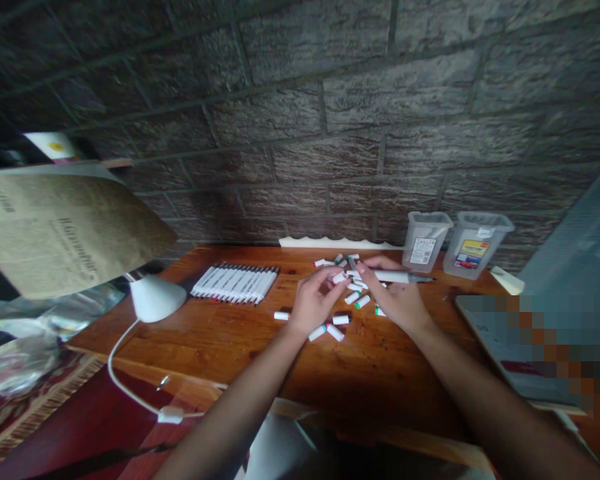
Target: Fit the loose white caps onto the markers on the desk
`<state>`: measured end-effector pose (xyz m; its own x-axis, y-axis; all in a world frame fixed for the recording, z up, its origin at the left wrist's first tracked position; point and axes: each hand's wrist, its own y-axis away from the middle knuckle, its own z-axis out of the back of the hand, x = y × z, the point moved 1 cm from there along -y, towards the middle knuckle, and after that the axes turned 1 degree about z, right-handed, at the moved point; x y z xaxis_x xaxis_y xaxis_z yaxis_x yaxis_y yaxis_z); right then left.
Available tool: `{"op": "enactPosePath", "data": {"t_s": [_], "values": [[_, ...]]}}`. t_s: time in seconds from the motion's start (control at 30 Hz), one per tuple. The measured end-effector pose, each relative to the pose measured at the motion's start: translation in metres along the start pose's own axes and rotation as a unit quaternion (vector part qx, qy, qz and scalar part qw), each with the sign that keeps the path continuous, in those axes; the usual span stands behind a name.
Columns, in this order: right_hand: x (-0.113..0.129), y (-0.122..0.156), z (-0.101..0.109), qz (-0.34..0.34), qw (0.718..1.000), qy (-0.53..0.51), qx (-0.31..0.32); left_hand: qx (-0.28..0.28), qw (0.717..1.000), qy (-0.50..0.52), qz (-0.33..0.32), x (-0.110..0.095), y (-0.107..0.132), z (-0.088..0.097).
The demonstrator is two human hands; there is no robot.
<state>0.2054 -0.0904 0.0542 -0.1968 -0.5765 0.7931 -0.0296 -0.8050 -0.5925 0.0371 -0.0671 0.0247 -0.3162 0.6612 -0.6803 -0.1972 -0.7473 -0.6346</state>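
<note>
Over a scatter of marker caps, my two hands meet near the middle of the wooden desk (250, 340). My left hand (316, 299) pinches a white marker cap (339, 277) between thumb and fingers. In my right hand (397, 303) is a white marker (391, 275), lying roughly level with its greyish end pointing right. Its other end is close to the cap; whether they touch I cannot tell. Several loose caps with coloured ends, such as a green-ended cap (363, 302) and a dark-ended cap (341, 320), lie around and below my hands.
Left of my hands lies a row of white markers (235, 285). Two clear plastic containers (427, 243) stand at the back right. A lamp with a white base (157, 298) and newsprint-patterned shade (70, 227) is at left, its cord (113, 360) hanging over the edge. A brick wall rises behind.
</note>
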Motion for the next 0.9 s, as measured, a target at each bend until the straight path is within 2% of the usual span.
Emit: {"op": "enactPosePath", "data": {"t_s": [0.3,0.43,0.5,0.63,0.7,0.8,0.9], "values": [[-0.001,0.002,0.001,0.013,0.999,0.031,0.007,0.001,1.0,-0.004,-0.003,-0.002,0.0,0.0],[-0.002,0.003,-0.005,0.019,0.999,0.033,0.014,0.019,0.999,0.037,0.021,-0.001,0.0,-0.003],[-0.003,-0.001,-0.003,0.033,0.998,0.049,-0.016,0.03,0.994,0.093,0.043,0.0,0.0,-0.006],[-0.012,-0.016,0.015,0.058,0.979,0.076,-0.182,0.086,0.972,0.206,0.077,-0.003,0.002,-0.012],[-0.021,-0.023,0.028,0.043,0.969,0.068,-0.232,0.104,0.966,0.219,0.086,-0.006,0.003,-0.013],[-0.028,-0.027,0.04,0.005,0.968,0.038,-0.249,0.098,0.965,0.226,0.087,-0.009,0.002,-0.012],[-0.023,-0.023,0.038,-0.007,0.972,0.002,-0.233,0.082,0.963,0.242,0.089,-0.007,0.0,-0.012]]}}
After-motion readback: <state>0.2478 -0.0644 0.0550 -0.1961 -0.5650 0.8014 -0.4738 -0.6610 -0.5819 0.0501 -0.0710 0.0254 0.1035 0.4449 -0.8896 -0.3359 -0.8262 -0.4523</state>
